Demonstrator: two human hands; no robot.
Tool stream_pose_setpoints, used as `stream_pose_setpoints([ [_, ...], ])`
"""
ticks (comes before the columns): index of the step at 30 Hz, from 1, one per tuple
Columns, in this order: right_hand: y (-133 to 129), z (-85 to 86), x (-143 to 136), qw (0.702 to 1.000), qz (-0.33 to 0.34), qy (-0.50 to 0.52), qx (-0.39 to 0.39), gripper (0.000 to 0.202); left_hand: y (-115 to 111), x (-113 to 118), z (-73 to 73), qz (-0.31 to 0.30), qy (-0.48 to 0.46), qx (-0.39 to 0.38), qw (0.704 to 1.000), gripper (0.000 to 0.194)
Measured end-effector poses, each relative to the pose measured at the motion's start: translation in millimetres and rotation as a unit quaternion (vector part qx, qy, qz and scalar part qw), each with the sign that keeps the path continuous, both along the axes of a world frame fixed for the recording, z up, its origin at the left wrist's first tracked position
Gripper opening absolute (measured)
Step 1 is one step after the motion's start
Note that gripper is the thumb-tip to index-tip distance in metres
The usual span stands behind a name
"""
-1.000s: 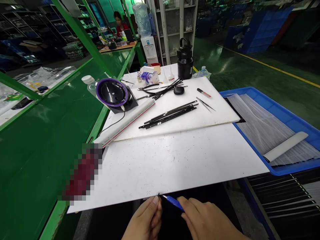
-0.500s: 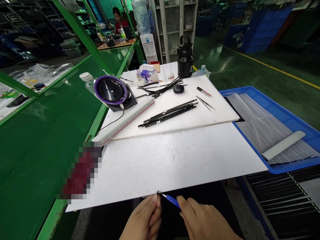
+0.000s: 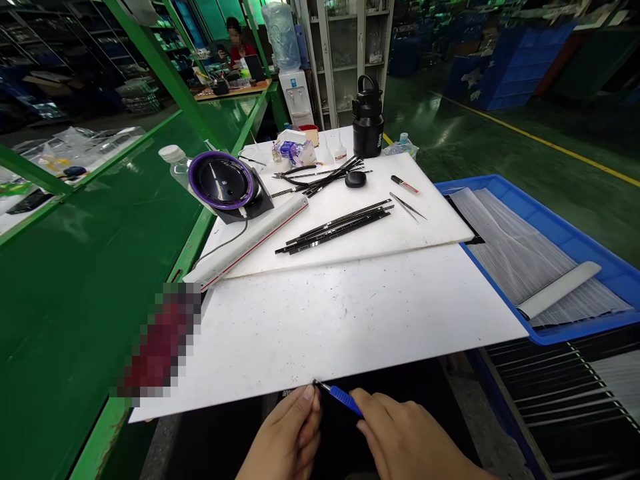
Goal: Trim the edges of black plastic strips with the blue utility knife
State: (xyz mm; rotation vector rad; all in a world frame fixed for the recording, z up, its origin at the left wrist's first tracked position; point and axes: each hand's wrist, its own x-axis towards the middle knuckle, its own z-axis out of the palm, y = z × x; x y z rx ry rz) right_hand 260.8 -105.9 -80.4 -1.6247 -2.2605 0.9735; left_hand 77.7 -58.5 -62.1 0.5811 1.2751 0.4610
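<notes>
Comparison with the frame from half a second ago shows little change in my head view. The scene lies slightly farther left, most noticeably at the right side: the blue tray (image 3: 590, 332) and the near right corner of the white worktop (image 3: 380, 313) have both shifted that way in the picture. The black strips (image 3: 340, 232) and the tweezers (image 3: 400, 202) keep their places on the white foam board (image 3: 430, 233). Both hands maintain the same grip.

Left hand (image 3: 290, 430): extends upward from the bottom edge, thumb uppermost, other fingers curled beneath. The fingers are pinched narrow on a small dark piece (image 3: 315, 383), located at the near edge of the worktop. I cannot identify the piece at this size.

Right hand (image 3: 405, 430): enters from the lower right, back of the hand facing up, wrist angled toward the left hand. The fingers are closed around the rear of a blue-handled tool (image 3: 344, 400). The tool slants up and to the left, its thin metal tip directed at the small dark piece. I cannot tell whether the tip touches it. The two hands are near each other but apart.
</notes>
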Motion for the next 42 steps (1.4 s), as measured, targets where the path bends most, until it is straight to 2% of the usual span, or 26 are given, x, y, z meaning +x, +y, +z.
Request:
stream_pose_setpoints([
  [5, 5.7, 3.8, 6.8, 1.0, 0.016, -0.01, 0.019, 0.029, 1.8, -3.5, 2.1, -0.02, 0.003, -0.006, 1.0, 0.041],
  [13, -0.5, -7.7, 5.7, 0.985, 0.06, -0.095, 0.132, 0.04, 2.7, -3.5, 4.0, -0.022, 0.0, 0.0, 1.0, 0.038],
  [21, 3.3, 3.6, 8.9, 1.0, -0.006, 0.018, 0.021, 0.033, 9.7, -10.0, 2.4, -0.054, 0.001, -0.024, 0.998, 0.045],
  [26, 5.6, 6.8, 9.4, 1.0, 0.001, 0.024, 0.012, 0.033, 11.4, -7.4, 4.8, -0.059, 0.008, -0.018, 0.998, 0.043],
  [35, 9.9, 11.5, 10.5, 1.0, 0.017, 0.01, 0.002, 0.032, 10.7, -11.9, 0.1, -0.062, 0.01, -0.036, 0.997, 0.051],
  [42, 10.2, 9.0, 12.0, 0.998, 0.03, -0.036, 0.03, 0.032, 12.2, -10.7, -1.3, -0.063, 0.014, -0.032, 0.997, 0.052],
])
